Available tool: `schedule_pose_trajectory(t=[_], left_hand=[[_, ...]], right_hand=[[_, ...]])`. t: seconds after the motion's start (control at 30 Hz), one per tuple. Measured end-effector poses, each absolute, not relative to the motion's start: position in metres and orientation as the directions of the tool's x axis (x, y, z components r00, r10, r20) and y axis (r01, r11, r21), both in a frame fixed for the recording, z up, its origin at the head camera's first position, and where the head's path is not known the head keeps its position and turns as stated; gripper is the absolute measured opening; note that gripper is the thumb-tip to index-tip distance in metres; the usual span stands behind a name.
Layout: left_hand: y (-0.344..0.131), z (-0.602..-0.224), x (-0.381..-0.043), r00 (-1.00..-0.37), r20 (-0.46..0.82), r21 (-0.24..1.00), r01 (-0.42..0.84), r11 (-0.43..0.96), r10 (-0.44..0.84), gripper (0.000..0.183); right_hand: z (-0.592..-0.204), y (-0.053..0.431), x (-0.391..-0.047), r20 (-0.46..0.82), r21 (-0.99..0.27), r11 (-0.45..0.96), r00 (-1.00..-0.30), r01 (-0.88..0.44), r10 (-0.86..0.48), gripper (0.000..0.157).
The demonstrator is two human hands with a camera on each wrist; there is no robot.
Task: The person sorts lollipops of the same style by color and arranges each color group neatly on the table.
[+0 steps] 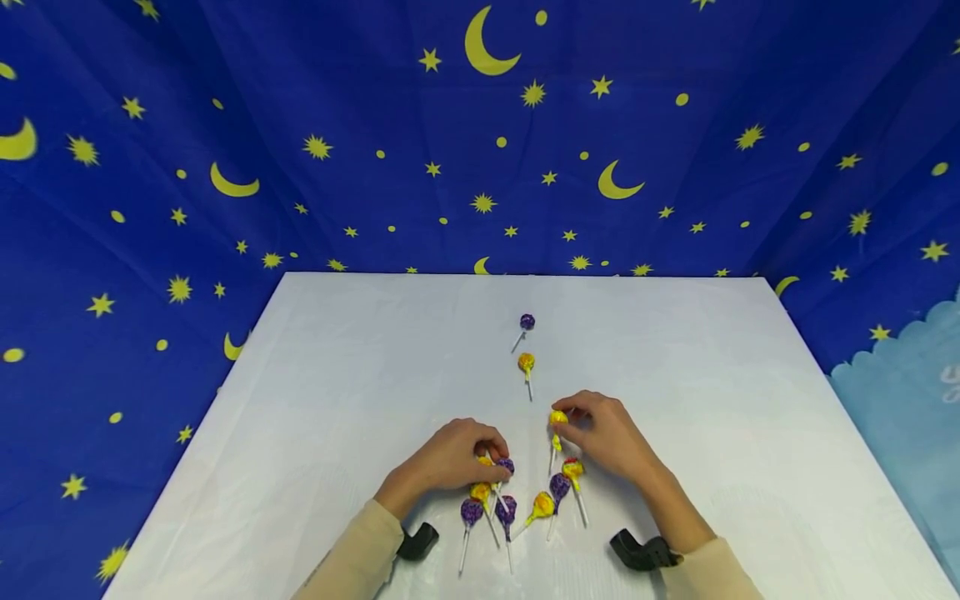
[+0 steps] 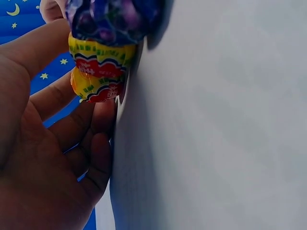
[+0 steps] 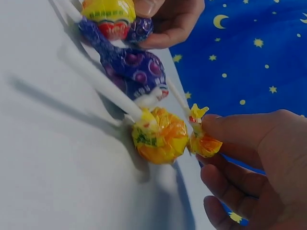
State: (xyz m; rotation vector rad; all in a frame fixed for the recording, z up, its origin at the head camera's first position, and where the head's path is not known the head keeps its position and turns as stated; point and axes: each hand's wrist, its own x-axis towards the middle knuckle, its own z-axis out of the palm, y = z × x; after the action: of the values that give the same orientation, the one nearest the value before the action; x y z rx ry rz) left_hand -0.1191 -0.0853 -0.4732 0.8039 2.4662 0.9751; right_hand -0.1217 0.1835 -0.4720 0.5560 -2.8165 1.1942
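My right hand pinches a yellow lollipop between thumb and fingertips, its white stick pointing down toward me. In the right wrist view, that lollipop's head sits at the fingertips. On the left, my left hand has thumb and forefinger around a small purple lollipop. A yellow lollipop is partly hidden under those fingers. Just below that hand lie two purple lollipops and a yellow one. Nearer the right hand are a yellow lollipop, a purple one and a red-and-yellow one.
Farther back on the white table, a yellow lollipop and a purple lollipop lie in a rough line. Black wrist-worn devices show at both sleeves. Behind the table hangs a blue curtain with moons and stars.
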Motion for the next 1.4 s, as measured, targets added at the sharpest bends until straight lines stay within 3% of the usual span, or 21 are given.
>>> schedule_pose_trajectory(t=[1.07,1.4], left_hand=[[-0.080,-0.474,-0.123,-0.767,-0.104,0.716,0.385,0.583,0.634,0.015],[-0.082,-0.478,-0.122,-0.773,-0.103,0.700,0.391,0.598,0.626,0.018]], right_hand=[[-0.464,0.188,-0.169,0.129,-0.632,0.708,-0.944,-0.315,-0.305,0.027],[-0.468,0.185,-0.181,0.168,-0.628,0.701,-0.938,-0.340,-0.304,0.026]])
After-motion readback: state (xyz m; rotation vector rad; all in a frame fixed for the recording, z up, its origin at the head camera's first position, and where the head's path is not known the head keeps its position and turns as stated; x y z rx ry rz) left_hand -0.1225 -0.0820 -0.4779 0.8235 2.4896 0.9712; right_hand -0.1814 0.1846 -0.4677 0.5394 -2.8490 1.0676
